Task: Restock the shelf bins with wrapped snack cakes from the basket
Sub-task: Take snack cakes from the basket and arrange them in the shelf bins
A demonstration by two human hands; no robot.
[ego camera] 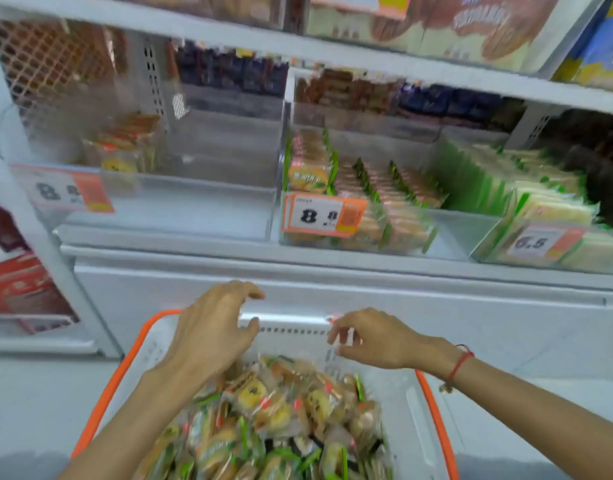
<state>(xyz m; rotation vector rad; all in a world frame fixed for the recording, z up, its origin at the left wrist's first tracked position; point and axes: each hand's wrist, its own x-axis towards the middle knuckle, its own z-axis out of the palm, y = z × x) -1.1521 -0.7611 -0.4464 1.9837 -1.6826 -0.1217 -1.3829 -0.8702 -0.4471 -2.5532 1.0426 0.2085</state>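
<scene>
1. A basket, white with an orange rim, sits below the shelf and is heaped with wrapped cakes in clear film, some with green edges.
2. The left hand hovers over the far left part of the basket, palm down, fingers spread and loosely curved, holding nothing.
3. The right hand hovers over the far right part, fingers bent with the tips drawn near the thumb. Motion blur hides whether it pinches anything; I cannot tell.
4. A red cord circles the right wrist.
5. Neither hand touches the heap, as far as the blur allows; both are above its far end, near the basket's back wall.
6. On the shelf, the left bin of clear plastic holds only a few cakes in its back left corner.
7. The middle bin holds rows of green-edged cakes standing on edge, filling its left part.
8. The right bin holds pale packs with green edges.
9. Orange price tags hang on the front edges of all three bins.
10. Higher shelves carry darker packs, too blurred to read.
</scene>
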